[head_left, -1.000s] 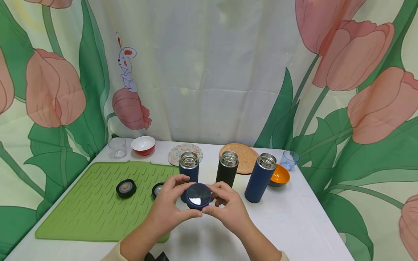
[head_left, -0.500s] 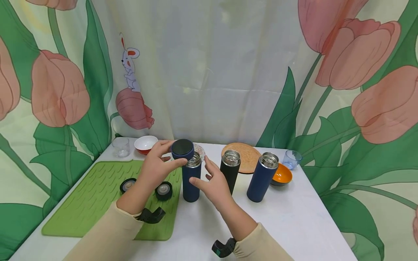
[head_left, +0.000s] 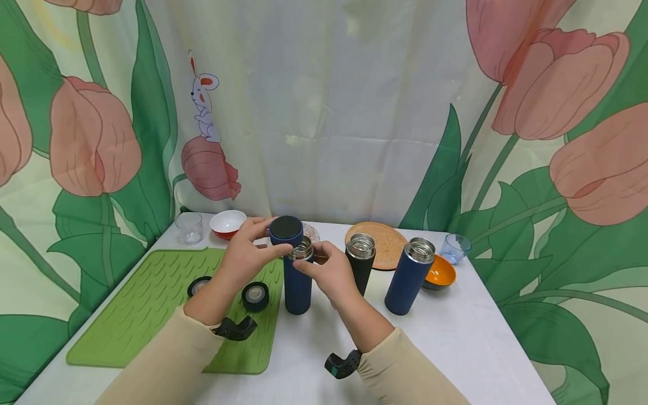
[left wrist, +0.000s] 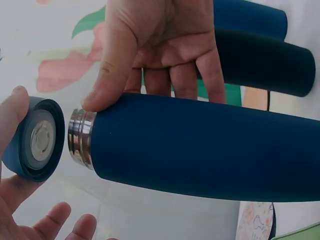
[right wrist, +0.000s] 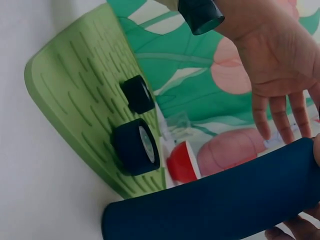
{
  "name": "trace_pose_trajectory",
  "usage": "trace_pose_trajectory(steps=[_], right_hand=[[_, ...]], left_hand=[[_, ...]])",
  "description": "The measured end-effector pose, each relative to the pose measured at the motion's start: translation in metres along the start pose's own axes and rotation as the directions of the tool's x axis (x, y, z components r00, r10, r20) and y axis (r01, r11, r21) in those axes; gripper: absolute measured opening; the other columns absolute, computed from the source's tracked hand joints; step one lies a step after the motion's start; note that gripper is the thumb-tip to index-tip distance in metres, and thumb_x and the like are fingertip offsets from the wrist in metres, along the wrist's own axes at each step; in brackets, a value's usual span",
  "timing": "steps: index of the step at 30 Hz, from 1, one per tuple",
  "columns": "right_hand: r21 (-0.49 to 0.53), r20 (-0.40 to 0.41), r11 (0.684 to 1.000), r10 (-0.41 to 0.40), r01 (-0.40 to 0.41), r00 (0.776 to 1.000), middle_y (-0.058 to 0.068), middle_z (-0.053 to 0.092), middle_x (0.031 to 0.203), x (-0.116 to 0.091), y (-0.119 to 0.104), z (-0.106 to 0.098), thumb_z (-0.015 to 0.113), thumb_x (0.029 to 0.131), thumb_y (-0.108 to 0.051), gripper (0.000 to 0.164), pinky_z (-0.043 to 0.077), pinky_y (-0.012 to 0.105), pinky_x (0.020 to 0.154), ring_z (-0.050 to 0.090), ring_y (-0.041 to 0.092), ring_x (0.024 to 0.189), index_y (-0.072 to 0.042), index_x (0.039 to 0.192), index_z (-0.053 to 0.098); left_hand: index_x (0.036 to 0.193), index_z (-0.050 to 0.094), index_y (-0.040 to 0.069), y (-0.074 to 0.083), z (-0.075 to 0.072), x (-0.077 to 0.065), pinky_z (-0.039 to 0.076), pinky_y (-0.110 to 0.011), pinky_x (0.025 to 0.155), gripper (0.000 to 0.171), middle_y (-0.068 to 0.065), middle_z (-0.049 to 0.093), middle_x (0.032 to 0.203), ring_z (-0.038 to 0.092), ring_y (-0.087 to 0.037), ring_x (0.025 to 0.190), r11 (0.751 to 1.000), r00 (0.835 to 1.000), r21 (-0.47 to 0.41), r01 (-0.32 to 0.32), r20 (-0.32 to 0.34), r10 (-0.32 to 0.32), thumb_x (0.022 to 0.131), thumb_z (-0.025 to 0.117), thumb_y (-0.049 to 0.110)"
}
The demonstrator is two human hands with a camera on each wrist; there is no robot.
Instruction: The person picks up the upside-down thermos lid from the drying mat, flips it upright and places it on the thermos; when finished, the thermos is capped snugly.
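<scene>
My left hand [head_left: 244, 247] pinches a navy lid [head_left: 286, 229] between thumb and fingers, just above the mouth of a navy insulated bottle [head_left: 297, 289]. In the left wrist view the lid's underside [left wrist: 42, 140] faces the bare steel neck [left wrist: 81, 139], with a narrow gap between them. The bottle stands upright on the white table. My right hand [head_left: 331, 273] grips it near the top, thumb at the shoulder and fingers round the far side. Right of it stand an uncapped black bottle [head_left: 360, 264] and another uncapped navy bottle [head_left: 409, 281].
Two dark lids [head_left: 255, 296] lie underside up on a green drying mat [head_left: 152, 315] at the left. Behind are a red bowl [head_left: 228, 225], a clear glass [head_left: 189, 228], a floral round mat [head_left: 311, 232], a wooden plate [head_left: 385, 242], an orange bowl [head_left: 439, 274] and a blue glass [head_left: 455, 248].
The lid went from both hands in front of the bottle to the left hand alone, up above the bottle's mouth. My right hand let go of it, then closed round the bottle's upper part.
</scene>
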State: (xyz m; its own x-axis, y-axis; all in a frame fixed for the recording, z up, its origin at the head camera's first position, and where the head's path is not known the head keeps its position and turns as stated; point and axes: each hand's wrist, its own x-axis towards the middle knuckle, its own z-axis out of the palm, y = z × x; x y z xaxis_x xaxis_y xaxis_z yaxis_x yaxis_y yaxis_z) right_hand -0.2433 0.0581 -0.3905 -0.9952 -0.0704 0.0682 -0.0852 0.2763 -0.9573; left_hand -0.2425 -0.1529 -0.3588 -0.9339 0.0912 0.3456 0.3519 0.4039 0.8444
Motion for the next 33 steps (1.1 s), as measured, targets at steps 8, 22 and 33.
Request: trace_pose_trajectory(steps=[8,22,33], right_hand=[[0.085,0.054,0.996,-0.002,-0.002,0.999,0.008,0.069,0.137,0.001,0.008,-0.002,0.089,0.088,-0.026,0.044,0.056,0.05,0.108,0.07,0.028,0.127,-0.015,0.126,0.068],[0.101,0.058,0.995,-0.023,0.017,0.998,0.009,0.07,0.133,-0.004,0.011,0.002,0.089,0.088,-0.032,0.044,0.057,0.049,0.106,0.071,0.027,0.123,-0.013,0.122,0.068],[0.075,0.046,0.997,-0.04,0.036,0.998,0.008,0.07,0.132,0.003,0.005,-0.002,0.089,0.088,-0.03,0.043,0.056,0.051,0.107,0.071,0.027,0.123,-0.014,0.122,0.069]], left_hand=[[0.145,0.066,0.031,-0.007,0.009,0.003,0.057,-0.056,0.1,0.062,-0.003,0.065,0.144,0.066,-0.032,0.132,0.995,0.994,-0.063,0.071,0.091,-0.065,0.088,0.088,0.041],[0.151,0.061,0.019,-0.017,0.026,-0.001,0.062,-0.046,0.097,0.073,-0.011,0.064,0.149,0.071,-0.031,0.124,0.992,0.984,-0.046,0.115,0.139,-0.108,0.087,0.089,0.04],[0.146,0.063,0.016,-0.031,0.014,0.024,0.059,-0.047,0.101,0.056,-0.012,0.068,0.141,0.07,-0.033,0.126,0.989,0.944,-0.139,0.053,0.33,-0.004,0.095,0.082,0.029]])
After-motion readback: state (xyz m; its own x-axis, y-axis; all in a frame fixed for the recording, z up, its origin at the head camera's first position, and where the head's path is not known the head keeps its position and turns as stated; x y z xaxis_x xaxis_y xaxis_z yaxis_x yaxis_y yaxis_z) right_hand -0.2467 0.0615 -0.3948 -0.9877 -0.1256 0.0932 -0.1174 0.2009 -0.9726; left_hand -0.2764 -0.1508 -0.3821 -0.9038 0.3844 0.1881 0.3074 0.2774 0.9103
